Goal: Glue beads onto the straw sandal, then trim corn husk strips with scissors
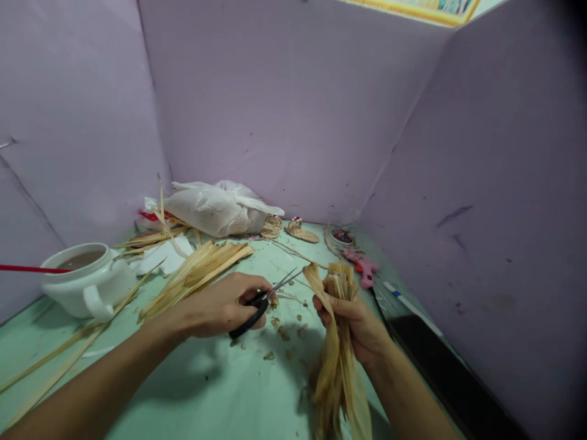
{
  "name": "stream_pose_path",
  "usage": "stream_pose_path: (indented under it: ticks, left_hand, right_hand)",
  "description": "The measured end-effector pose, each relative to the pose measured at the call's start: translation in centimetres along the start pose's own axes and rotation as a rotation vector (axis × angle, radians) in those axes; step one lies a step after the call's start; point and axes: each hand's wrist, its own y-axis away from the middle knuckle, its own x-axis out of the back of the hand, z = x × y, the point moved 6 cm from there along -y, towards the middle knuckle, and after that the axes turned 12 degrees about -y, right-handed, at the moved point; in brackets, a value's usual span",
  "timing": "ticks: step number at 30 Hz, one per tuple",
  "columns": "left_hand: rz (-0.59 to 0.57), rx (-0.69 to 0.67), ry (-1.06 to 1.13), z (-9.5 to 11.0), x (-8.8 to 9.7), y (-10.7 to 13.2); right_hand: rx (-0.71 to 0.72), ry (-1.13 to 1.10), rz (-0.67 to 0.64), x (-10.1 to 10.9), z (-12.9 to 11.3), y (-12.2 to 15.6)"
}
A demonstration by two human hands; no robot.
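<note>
Black-handled scissors (251, 318) are gripped in my left hand (229, 305), with the slim metal blades a little apart and pointing toward the upper right. My right hand (355, 321) is closed around a bundle of dry husk strips (340, 354), which hangs down toward me with its trimmed ends up. One strip stands off the left side of the bundle, its tip close to the scissor points. Small brown husk scraps (282, 330) lie on the pale green table (257, 385) between my hands. A flat pile of husks (197, 275) rests beyond my left wrist.
At the left stands a white pot (103, 287) with liquid and a red stick (32, 268). Behind are a white plastic bag (220, 208) and small woven slippers (301, 231). A pink glue gun (363, 267) and a long black object (440, 366) lie right. Purple walls surround the table.
</note>
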Motion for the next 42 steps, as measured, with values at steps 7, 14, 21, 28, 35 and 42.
stream_pose_path:
  ticks: [7, 14, 21, 28, 35, 42]
  left_hand:
    - [-0.015, 0.005, -0.056, 0.9, -0.5, 0.0]
    - [-0.026, 0.06, 0.005, 0.0, -0.9, -0.3]
    - [-0.071, 0.106, 0.09, -0.8, -1.8, -0.5]
    - [-0.099, 0.101, 0.163, -0.9, -2.0, -0.7]
    - [-0.101, 0.077, 0.188, -0.7, -2.0, -0.9]
    - [-0.141, 0.13, 0.296, -1.7, -2.6, -1.3]
  right_hand:
    - [0.007, 0.102, 0.01, -0.4, 0.6, 0.2]
    - [-0.021, 0.148, -0.024, -0.7, 0.7, 0.4]
    - [-0.002, 0.166, -0.014, -0.7, 0.4, 0.4]
    - [-0.001, 0.162, -0.061, -0.3, 0.1, 0.2]
    - [-0.109, 0.151, -0.168, -1.1, 1.0, 0.4]
    - [-0.092, 0.11, -0.112, -0.6, 0.9, 0.0]
